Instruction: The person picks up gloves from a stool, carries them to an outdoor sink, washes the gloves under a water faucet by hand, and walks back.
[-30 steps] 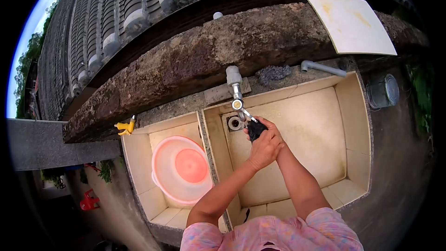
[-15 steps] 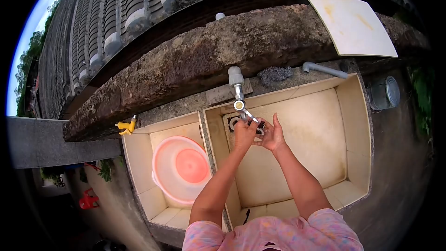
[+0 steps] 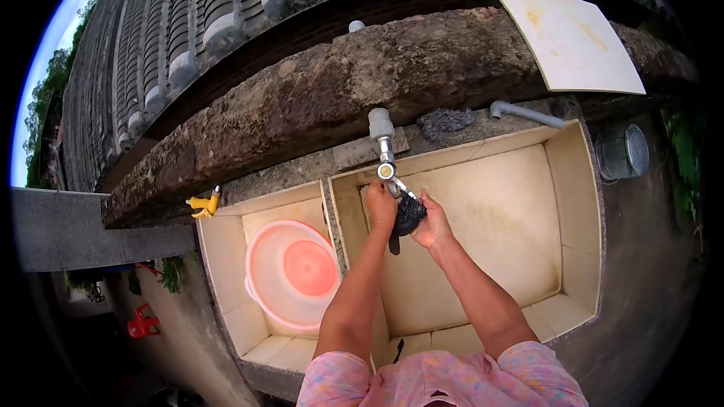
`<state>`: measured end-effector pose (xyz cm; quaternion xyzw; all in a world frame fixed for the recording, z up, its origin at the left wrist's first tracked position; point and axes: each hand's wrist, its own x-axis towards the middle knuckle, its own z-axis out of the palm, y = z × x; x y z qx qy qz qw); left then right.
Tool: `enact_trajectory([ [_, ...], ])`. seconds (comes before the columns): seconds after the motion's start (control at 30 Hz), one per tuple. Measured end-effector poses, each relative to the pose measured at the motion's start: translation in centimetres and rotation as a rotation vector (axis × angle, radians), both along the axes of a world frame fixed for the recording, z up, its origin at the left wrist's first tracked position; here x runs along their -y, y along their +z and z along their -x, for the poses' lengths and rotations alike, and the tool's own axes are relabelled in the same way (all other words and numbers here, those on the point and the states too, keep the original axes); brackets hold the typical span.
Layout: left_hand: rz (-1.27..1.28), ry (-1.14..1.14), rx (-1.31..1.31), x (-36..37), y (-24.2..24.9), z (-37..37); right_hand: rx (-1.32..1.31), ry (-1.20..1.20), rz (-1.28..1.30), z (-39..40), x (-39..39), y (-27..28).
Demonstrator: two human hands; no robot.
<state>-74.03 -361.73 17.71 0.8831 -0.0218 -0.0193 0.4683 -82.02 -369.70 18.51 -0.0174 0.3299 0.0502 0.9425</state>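
Note:
Both my hands are under the metal tap point(image 3: 387, 169) in the larger basin. Between them hangs a black item point(image 3: 409, 213), ridged or folded on top, with a narrow dark end pointing down; I cannot make out its kind. My left hand point(image 3: 380, 206) is closed at its left edge, with the fingertips hidden behind the tap. On the other side, my right hand point(image 3: 431, 221) is curled against the black item, thumb raised. The tap's spout covers part of the item.
Left of the divider, a pink plastic basin point(image 3: 260, 285) stands in the smaller sink. A yellow tap point(image 3: 202, 203) is at that sink's corner. Along the back ledge lie a dark scouring clump point(image 3: 445, 122) and a grey pipe point(image 3: 526, 114). A white board point(image 3: 569, 38) rests on the stone wall.
The black item has turned and now shows larger and lower between my hands. My left hand has shifted slightly left, and my right hand slightly left and down, its fingers more curled.

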Motion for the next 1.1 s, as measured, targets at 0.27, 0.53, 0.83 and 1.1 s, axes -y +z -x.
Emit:
enact_trajectory([
  [0.27,0.187,-0.490,0.267,2.6,1.5,7.7,0.168,0.091,-0.073,0.9,2.0,-1.8],
  [0.53,-0.303,-0.183,0.277,0.7,0.4,2.0,-0.108,0.003,-0.097,-0.3,0.0,0.8],
  [0.83,-0.115,-0.268,0.147,0.0,3.3,1.6,-0.307,0.185,0.125,2.6,2.0,-3.3],
  [1.1,-0.186,-0.919,0.557,-1.2,6.4,6.7,0.173,0.192,-0.113,1.3,1.5,-1.3],
])
